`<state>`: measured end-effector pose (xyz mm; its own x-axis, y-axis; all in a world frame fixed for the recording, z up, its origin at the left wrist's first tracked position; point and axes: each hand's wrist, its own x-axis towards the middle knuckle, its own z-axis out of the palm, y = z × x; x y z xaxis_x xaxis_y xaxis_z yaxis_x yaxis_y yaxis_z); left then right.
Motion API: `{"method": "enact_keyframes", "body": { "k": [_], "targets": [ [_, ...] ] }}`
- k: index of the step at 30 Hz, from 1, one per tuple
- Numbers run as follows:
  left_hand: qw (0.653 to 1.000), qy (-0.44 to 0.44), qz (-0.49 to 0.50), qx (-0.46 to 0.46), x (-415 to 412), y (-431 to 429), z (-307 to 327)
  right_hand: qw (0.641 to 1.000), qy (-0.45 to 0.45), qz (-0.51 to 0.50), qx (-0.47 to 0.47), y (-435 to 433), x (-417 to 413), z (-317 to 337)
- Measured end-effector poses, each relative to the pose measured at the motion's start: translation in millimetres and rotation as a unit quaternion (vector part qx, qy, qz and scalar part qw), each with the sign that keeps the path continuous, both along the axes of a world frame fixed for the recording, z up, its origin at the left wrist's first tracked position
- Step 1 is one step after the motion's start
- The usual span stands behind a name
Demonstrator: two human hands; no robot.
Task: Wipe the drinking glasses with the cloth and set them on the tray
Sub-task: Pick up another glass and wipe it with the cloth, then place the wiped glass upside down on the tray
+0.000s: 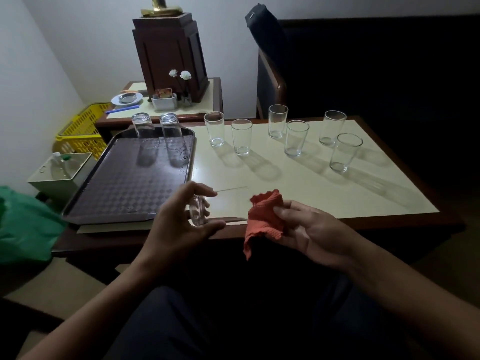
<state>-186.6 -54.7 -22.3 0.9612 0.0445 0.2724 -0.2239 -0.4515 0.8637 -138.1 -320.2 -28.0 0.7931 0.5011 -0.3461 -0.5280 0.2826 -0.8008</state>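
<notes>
While the left hand grips the held glass by its base, fingers and thumb curled round it, the glass lies on its side above the near edge of the table, mouth toward the right hand. That hand pinches the bunched orange cloth just beside the open rim; whether the cloth touches the rim cannot be told. Two inverted glasses stand at the far end of the tray, and six upright glasses stand on the table, apparently not yet wiped. Risk: the grip covers the base only, so sideways pressure from the cloth at the rim could lever the glass out of the fingers and drop it onto the table edge or the floor. Droplets are visible on the tray, so a wet wall may make slipping more likely. Risk: when the glass is placed, it could knock the inverted glasses if it is set too close to them.
</notes>
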Motion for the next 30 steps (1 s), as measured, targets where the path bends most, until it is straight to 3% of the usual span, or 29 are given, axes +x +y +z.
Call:
{"method": "enact_keyframes", "body": {
  "k": [3,10,18,24,30],
  "targets": [
    [0.997,0.008,0.08,0.01,13.5,22.6,2.5,0.999,-0.045,-0.008,-0.007,3.0,12.1,6.9],
    [0.977,0.023,0.2,-0.075,66.1,102.4,12.3,0.984,-0.132,-0.048,-0.109,36.8,60.5,9.2],
    [0.961,0.012,0.259,0.1,159.8,221.7,-3.6,0.974,-0.168,-0.05,-0.142,90.4,105.5,-8.0],
    [0.932,0.057,0.324,0.148,227.8,271.1,-25.4,0.967,-0.199,-0.043,-0.153,120.0,127.7,-22.3],
    [0.921,0.048,0.351,0.164,277.1,308.2,-33.6,0.961,-0.218,-0.04,-0.165,132.4,150.3,-29.8]
  ]
}}
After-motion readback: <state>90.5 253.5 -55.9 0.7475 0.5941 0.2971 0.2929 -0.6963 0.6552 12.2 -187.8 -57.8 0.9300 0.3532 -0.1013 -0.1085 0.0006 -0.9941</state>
